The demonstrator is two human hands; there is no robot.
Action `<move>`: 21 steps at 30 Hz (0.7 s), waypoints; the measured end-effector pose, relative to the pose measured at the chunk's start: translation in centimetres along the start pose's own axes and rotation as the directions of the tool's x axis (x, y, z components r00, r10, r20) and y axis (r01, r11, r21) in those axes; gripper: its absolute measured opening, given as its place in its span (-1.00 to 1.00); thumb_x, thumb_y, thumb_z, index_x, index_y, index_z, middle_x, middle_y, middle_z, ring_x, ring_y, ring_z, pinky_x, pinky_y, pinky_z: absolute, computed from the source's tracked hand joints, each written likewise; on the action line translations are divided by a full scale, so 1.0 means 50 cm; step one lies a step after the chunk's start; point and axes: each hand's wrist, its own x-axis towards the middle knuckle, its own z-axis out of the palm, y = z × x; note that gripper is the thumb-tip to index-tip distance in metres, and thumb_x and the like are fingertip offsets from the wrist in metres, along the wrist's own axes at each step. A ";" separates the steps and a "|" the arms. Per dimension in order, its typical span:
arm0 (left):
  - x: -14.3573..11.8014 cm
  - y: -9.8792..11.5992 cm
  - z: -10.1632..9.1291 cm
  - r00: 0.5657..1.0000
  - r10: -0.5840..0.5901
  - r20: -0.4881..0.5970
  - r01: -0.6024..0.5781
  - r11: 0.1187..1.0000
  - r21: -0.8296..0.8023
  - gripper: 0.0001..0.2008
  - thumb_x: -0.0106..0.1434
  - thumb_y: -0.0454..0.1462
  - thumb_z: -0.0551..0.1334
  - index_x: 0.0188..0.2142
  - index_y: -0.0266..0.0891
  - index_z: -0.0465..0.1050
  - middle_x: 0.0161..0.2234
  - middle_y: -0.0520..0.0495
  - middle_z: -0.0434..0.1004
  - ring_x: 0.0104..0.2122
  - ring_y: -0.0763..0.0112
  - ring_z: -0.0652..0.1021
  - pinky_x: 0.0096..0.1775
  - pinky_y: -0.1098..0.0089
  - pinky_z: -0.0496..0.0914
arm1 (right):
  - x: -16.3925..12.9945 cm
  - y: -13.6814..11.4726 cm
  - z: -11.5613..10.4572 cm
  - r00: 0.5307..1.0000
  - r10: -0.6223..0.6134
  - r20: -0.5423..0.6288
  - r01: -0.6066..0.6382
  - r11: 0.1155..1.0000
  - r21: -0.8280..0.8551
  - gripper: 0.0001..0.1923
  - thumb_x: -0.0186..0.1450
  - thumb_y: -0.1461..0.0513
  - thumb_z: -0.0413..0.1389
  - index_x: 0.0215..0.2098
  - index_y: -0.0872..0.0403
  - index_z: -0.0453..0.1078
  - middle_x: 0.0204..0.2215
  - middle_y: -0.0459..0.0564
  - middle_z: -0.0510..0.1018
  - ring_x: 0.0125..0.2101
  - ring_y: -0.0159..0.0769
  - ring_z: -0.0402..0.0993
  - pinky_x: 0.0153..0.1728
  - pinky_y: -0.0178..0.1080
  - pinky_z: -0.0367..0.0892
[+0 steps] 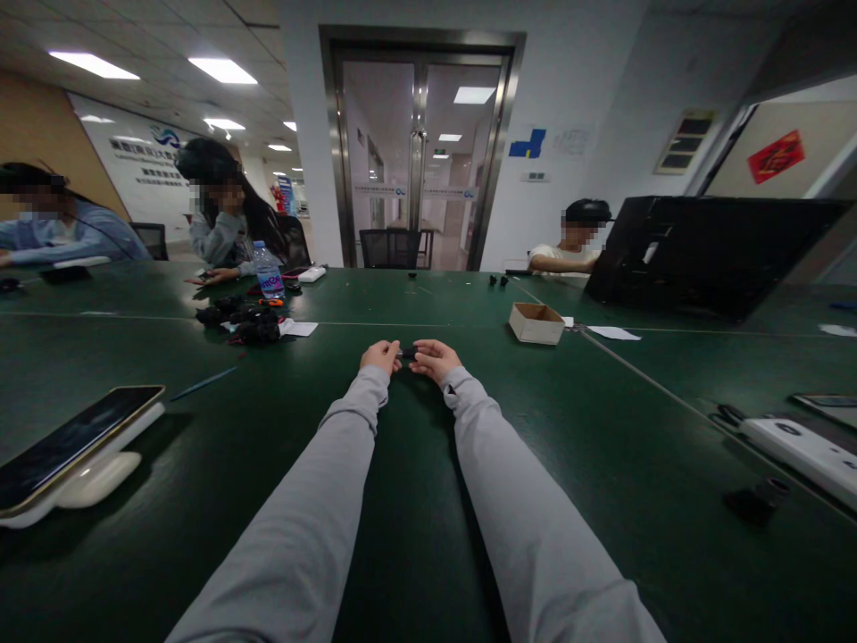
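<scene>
Both arms reach forward over the green table (415,500). Between my hands is a small black piece (408,354) with a light, metallic-looking bit at its left end; its exact kind is too small to tell. My left hand (380,357) pinches the left end. The fingers of my right hand (436,361) are closed on the right end. The piece is held just over the tabletop, and the fingers partly hide it.
Ahead to the right stands a small cardboard box (536,325). A water bottle (269,271) and a heap of black parts (242,318) are at left, with a phone (80,442) nearer. A power strip (803,454) and a monitor (703,254) are right. Several people sit around.
</scene>
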 end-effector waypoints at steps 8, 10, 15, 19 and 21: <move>0.001 -0.008 0.006 0.984 0.179 0.005 -0.177 0.977 -0.124 -0.84 0.10 -0.19 0.14 -0.43 -0.24 0.37 -0.57 0.03 0.44 -0.58 0.52 0.43 -0.43 0.48 0.32 | 0.000 -0.007 0.005 0.993 0.053 -0.109 -0.053 0.999 0.002 -0.91 0.15 0.45 0.08 -0.41 0.18 0.31 -0.65 -0.09 0.45 -0.71 -0.43 0.42 -0.69 -0.42 0.37; 0.001 -0.010 0.010 0.967 0.252 0.022 -0.243 0.950 -0.197 -0.87 0.04 -0.24 0.20 -0.41 -0.26 0.38 -0.47 -0.02 0.48 -0.47 0.50 0.47 -0.35 0.47 0.35 | 0.002 -0.007 0.004 0.987 0.060 -0.150 -0.058 0.998 0.017 -0.92 0.18 0.45 0.05 -0.43 0.20 0.30 -0.68 -0.07 0.45 -0.73 -0.44 0.40 -0.72 -0.44 0.34; -0.009 -0.002 0.015 0.990 0.121 0.070 -0.095 0.948 -0.303 -0.71 0.08 -0.12 0.17 -0.25 -0.25 0.34 -0.43 -0.06 0.46 -0.56 0.50 0.45 -0.53 0.49 0.29 | 0.005 -0.006 0.003 0.983 0.073 -0.170 -0.068 0.997 0.037 -0.94 0.18 0.43 0.06 -0.43 0.20 0.31 -0.71 -0.07 0.44 -0.73 -0.42 0.40 -0.72 -0.44 0.33; -0.011 0.004 0.014 0.994 0.080 0.080 -0.061 0.975 -0.214 -0.75 0.11 -0.15 0.12 -0.26 -0.25 0.35 -0.63 0.07 0.33 -0.69 0.58 0.31 -0.59 0.53 0.21 | 0.003 -0.007 0.003 0.984 0.078 -0.158 -0.075 0.997 0.023 -0.95 0.17 0.42 0.09 -0.43 0.20 0.32 -0.70 -0.07 0.45 -0.72 -0.42 0.41 -0.70 -0.44 0.34; -0.010 0.006 0.013 0.991 0.111 0.076 -0.095 0.978 -0.187 -0.77 0.04 -0.24 0.19 -0.27 -0.25 0.35 -0.58 0.06 0.36 -0.64 0.59 0.33 -0.56 0.55 0.22 | 0.002 -0.008 0.002 0.984 0.080 -0.161 -0.078 0.997 0.015 -0.95 0.16 0.41 0.10 -0.43 0.20 0.32 -0.70 -0.07 0.45 -0.72 -0.43 0.40 -0.70 -0.44 0.35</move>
